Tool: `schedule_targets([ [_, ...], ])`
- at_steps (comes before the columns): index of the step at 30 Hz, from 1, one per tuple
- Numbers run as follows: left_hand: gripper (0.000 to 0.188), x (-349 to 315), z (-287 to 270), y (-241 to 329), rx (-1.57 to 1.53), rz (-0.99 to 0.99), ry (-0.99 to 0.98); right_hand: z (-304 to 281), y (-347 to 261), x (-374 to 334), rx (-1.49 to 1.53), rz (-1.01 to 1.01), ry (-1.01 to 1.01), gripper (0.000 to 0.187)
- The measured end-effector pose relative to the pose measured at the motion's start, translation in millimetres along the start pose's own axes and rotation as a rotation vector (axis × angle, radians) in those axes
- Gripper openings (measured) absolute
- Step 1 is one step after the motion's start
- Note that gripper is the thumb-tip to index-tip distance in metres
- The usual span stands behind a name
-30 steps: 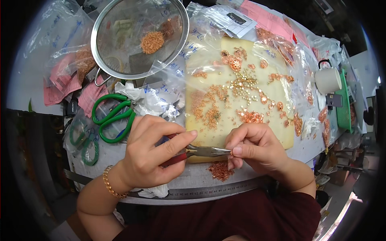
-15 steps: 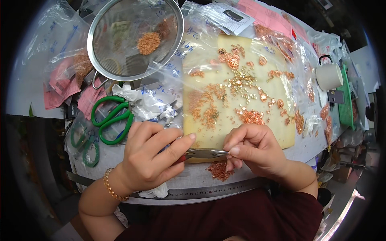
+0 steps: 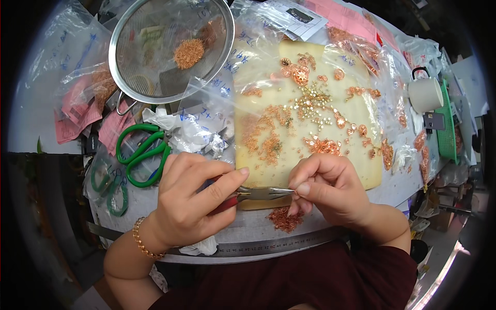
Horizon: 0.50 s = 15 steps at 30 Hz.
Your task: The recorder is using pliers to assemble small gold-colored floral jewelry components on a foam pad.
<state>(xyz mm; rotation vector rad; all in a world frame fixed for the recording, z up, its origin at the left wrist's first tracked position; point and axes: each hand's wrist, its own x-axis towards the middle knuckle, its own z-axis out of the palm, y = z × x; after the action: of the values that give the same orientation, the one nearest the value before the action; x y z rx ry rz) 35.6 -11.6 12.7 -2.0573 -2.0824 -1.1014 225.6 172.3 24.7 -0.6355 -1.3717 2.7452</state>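
My left hand (image 3: 199, 199) is closed around the red handles of a pair of needle-nose pliers (image 3: 266, 192), whose jaws point right. At the plier tips my right hand (image 3: 328, 188) pinches a tiny piece, too small and covered to make out. Below the pliers, a pile of small coppery bits (image 3: 285, 219) lies at the front of the table. Beyond my hands is a cream-yellow mat (image 3: 310, 178) strewn with copper-coloured parts (image 3: 323, 146), small gold beads (image 3: 312, 98) and fine rings (image 3: 268, 147).
A round wire strainer (image 3: 150, 82) holding coppery bits lies at the back left. Green-handled scissors (image 3: 124, 147) rest near my left hand. A steel ruler (image 3: 268, 246) runs along the front edge. At right are a white cup (image 3: 426, 95) and a green basket (image 3: 449, 129). Plastic bags (image 3: 201, 106) surround the mat.
The pliers' jaws have turned slightly, and more of the red handle shows. My left fingers have shifted a little lower. Both hands stay in nearly the same place.
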Motion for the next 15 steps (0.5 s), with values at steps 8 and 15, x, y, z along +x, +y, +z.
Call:
schedule_targets([
  [8, 0.055, -1.4, 1.1, -0.3, 0.019, 0.007, -0.006, 0.3, 3.5, 1.8, 0.041, 0.003, 0.003, 0.007],
  [15, 0.060, -3.7, 3.4, 3.0, 0.115, 0.044, -0.042, -0.9, 8.0, 1.1, 0.060, 0.007, 0.015, 0.013],
])
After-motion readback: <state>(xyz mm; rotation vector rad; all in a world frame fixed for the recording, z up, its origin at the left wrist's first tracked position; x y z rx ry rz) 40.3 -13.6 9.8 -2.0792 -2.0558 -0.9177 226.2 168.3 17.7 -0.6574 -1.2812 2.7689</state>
